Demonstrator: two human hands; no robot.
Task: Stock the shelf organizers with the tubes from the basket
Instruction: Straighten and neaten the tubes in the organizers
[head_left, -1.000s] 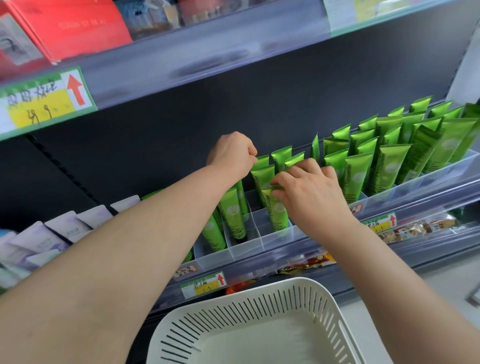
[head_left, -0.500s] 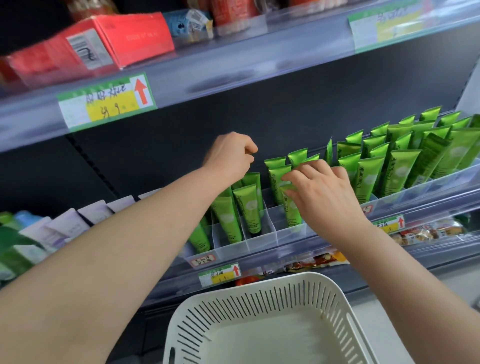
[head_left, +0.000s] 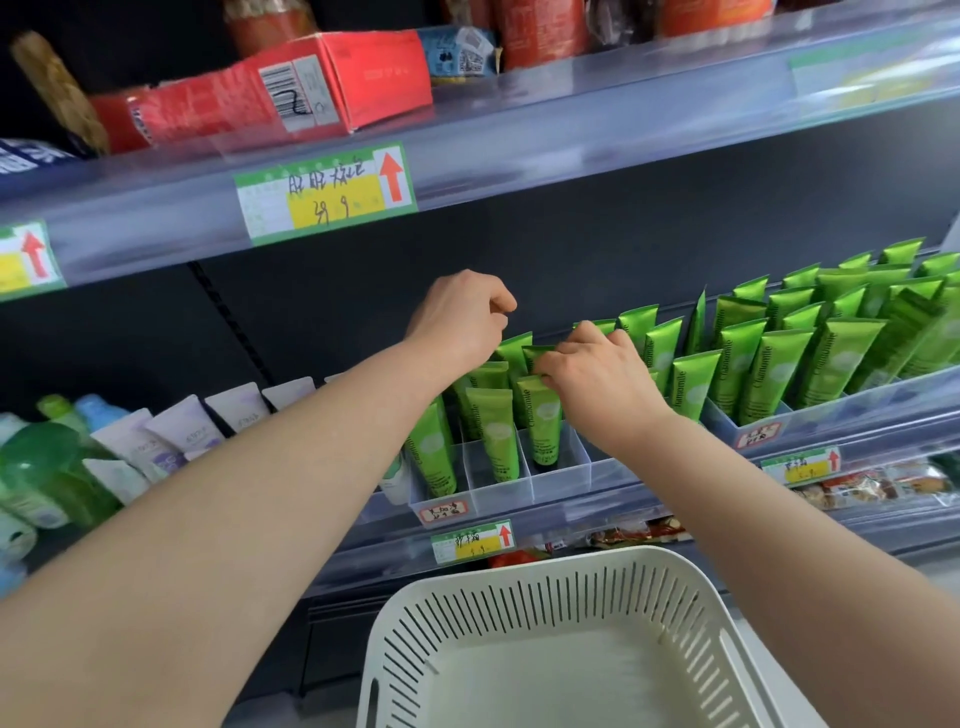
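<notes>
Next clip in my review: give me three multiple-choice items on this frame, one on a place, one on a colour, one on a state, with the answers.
1. Where is the basket?
A. on the top shelf
B. below the hands, in front of the shelves
C. behind the tubes

2. What colour are the tubes in the clear organizer?
A. green
B. red
C. white

3. What does the basket hold?
A. many tubes
B. one box
C. nothing visible

Answers: 1 B, it sits under the left hand and right hand. 2 A, all are bright green. 3 C, its visible floor is bare.
</notes>
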